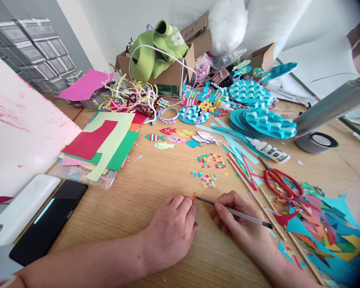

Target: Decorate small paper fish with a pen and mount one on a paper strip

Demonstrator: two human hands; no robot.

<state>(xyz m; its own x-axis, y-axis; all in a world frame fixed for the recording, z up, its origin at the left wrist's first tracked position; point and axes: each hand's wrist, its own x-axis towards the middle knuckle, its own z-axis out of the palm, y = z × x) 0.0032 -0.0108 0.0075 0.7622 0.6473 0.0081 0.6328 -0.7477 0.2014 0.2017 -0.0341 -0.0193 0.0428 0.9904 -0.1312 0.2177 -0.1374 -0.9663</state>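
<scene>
My left hand (174,224) rests on the wooden table with its fingers curled together, holding a small orange paper piece (194,196). Most of that piece is hidden under the fingers. In my right hand (240,218) is a slim pen (249,216) with a clear barrel, and its tip touches or nearly touches the orange paper. Beyond my hands lie small piles of colored paper dots (209,181) and paper triangles (211,161). Farther back are several decorated paper fish (175,139), with uncolored white fish (208,137) beside them.
Red-handled scissors (283,184), paper scraps (327,232) and wooden sticks (294,240) lie right. Behind them are a glue bottle (268,150) and blue wavy discs (267,122). On the left are colored sheets (120,154), a black phone (49,224) and a white power bank (24,208).
</scene>
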